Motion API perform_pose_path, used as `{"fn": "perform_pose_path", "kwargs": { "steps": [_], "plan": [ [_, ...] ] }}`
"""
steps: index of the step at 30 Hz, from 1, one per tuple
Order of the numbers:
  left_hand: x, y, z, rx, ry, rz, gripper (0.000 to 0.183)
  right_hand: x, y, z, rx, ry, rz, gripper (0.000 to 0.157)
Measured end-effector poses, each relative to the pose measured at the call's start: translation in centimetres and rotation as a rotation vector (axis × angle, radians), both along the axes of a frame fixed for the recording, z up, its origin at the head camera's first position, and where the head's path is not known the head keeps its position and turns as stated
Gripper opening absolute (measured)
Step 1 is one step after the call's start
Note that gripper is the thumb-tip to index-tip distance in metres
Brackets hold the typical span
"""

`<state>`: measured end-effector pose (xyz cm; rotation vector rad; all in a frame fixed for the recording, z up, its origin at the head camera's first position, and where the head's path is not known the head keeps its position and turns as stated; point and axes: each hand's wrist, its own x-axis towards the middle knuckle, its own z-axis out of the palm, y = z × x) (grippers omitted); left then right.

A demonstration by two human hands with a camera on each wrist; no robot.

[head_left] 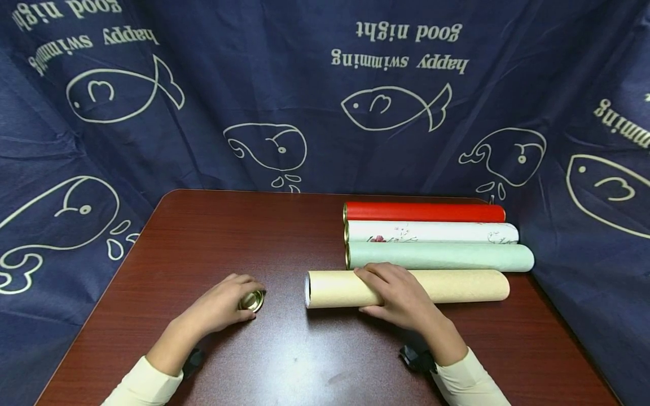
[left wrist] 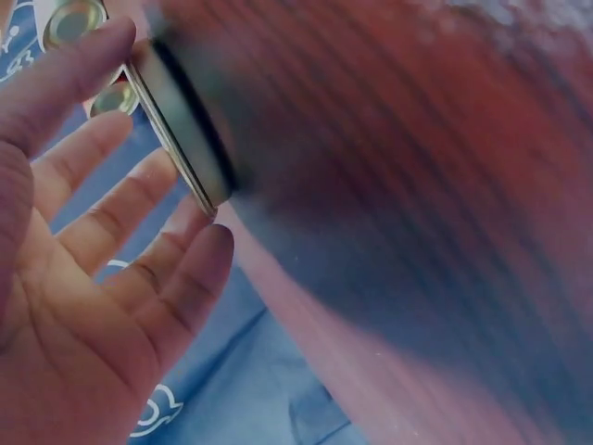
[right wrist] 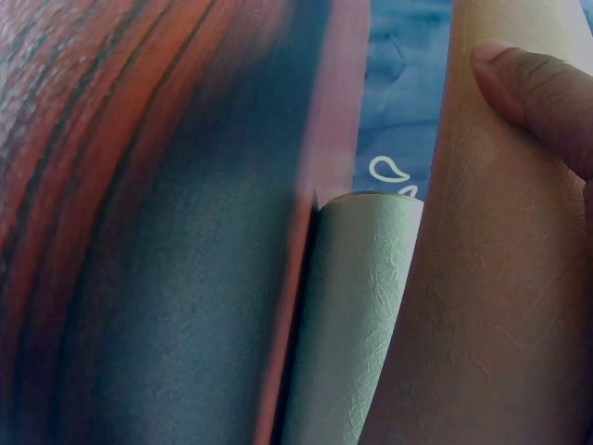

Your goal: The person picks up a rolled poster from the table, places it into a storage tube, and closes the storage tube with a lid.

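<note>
A round, gold-coloured metal lid (head_left: 251, 301) is held by its rim between the thumb and fingertips of my left hand (head_left: 223, 303). From the left wrist view the lid (left wrist: 190, 130) stands on edge, with the left hand's palm (left wrist: 83, 324) facing it. My right hand (head_left: 398, 296) grips a cream cardboard tube (head_left: 467, 285) around its middle, thumb on the near side. The tube's left end shows a pale rim and points toward the lid, a gap apart. In the right wrist view the cream tube (right wrist: 491, 278) hides most of the right hand except the thumb (right wrist: 537, 88).
Beyond the cream tube lie a pale green tube (head_left: 442, 256), a white flowered tube (head_left: 431, 232) and a red tube (head_left: 426, 212), side by side. They rest on a brown wooden table (head_left: 244, 225). Blue printed cloth (head_left: 284, 73) hangs behind and beside it.
</note>
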<state>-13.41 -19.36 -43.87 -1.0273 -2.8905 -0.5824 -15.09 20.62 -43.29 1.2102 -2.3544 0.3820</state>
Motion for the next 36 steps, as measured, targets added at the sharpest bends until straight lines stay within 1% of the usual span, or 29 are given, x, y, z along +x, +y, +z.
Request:
{"fn": "perform_pose_path", "kwargs": {
  "steps": [2, 5, 7, 9, 12, 15, 17, 19, 23, 27, 32, 36],
  "plan": [
    [0.1, 0.1, 0.1, 0.001, -0.024, 0.001, 0.046, 0.0, -0.1, 0.0, 0.000, 0.004, 0.003, 0.079],
    [0.2, 0.4, 0.4, 0.025, -0.085, 0.014, 0.048, 0.0, -0.1, -0.1, 0.000, 0.009, 0.003, 0.080],
    [0.1, 0.7, 0.7, 0.062, -0.136, 0.018, 0.049, -0.1, -0.1, -0.1, -0.002, 0.011, 0.004, 0.080],
    [0.1, 1.0, 1.0, 0.119, -0.185, 0.014, 0.049, -0.1, 0.0, -0.2, -0.002, 0.009, 0.004, 0.080],
    [-0.1, 1.7, 1.2, 0.257, -0.278, -0.026, 0.046, -0.1, 0.0, -0.2, -0.003, 0.006, 0.008, 0.080],
    [-0.2, 2.6, 1.3, 0.431, -0.390, -0.074, 0.044, -0.1, 0.0, -0.2, -0.004, 0.005, 0.010, 0.080],
    [-0.3, 3.3, 1.3, 0.540, -0.457, -0.085, 0.044, -0.1, -0.1, -0.2, -0.004, 0.006, 0.013, 0.080],
    [-0.2, 4.0, 1.3, 0.630, -0.499, -0.083, 0.045, -0.1, -0.1, -0.2, 0.000, 0.007, 0.014, 0.080],
    [-0.1, 5.6, 1.1, 0.784, -0.533, -0.076, 0.049, 0.0, -0.2, -0.2, 0.003, 0.003, 0.009, 0.080],
    [0.1, 7.0, 1.0, 0.896, -0.541, -0.077, 0.051, 0.0, -0.2, 0.0, 0.000, -0.001, 0.003, 0.079],
    [0.4, 8.2, 0.9, 0.961, -0.516, -0.067, 0.054, 0.0, -0.2, 0.1, -0.003, -0.006, -0.004, 0.077],
    [0.6, 8.7, 0.8, 0.974, -0.500, -0.047, 0.054, 0.0, -0.1, 0.0, -0.003, 0.009, 0.000, 0.077]
  ]
}}
